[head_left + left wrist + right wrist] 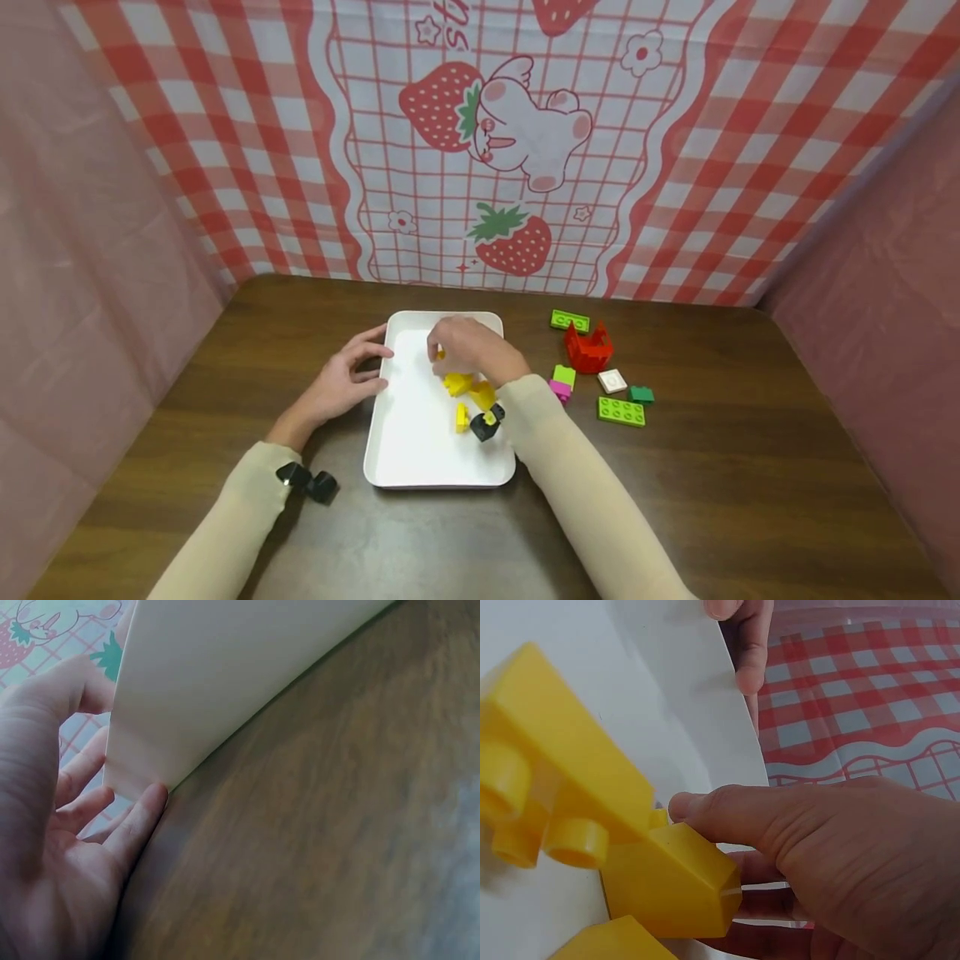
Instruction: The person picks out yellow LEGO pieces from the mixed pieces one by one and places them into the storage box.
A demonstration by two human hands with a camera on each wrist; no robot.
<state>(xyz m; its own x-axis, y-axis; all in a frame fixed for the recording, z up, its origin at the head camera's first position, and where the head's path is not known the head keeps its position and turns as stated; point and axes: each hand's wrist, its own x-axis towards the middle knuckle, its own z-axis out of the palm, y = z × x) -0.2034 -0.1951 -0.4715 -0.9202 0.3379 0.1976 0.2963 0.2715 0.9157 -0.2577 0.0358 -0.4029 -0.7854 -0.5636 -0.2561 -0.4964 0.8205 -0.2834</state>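
Observation:
A white tray lies on the table with several yellow toy bricks in its right half. My left hand rests at the tray's left side, its fingers loosely bent and fingertips touching the wall, as the left wrist view shows from outside. Over the tray's upper part, my right hand bends its fingers and pinches a small yellow brick, mostly hidden behind the thumb and a larger yellow brick. Beside the lower bricks, a black piece near the right cuff is probably the wrist camera.
Right of the tray lie a red castle-like piece, light green bricks, a pink brick, a white tile and a dark green brick. A checkered strawberry cloth hangs behind the wooden table.

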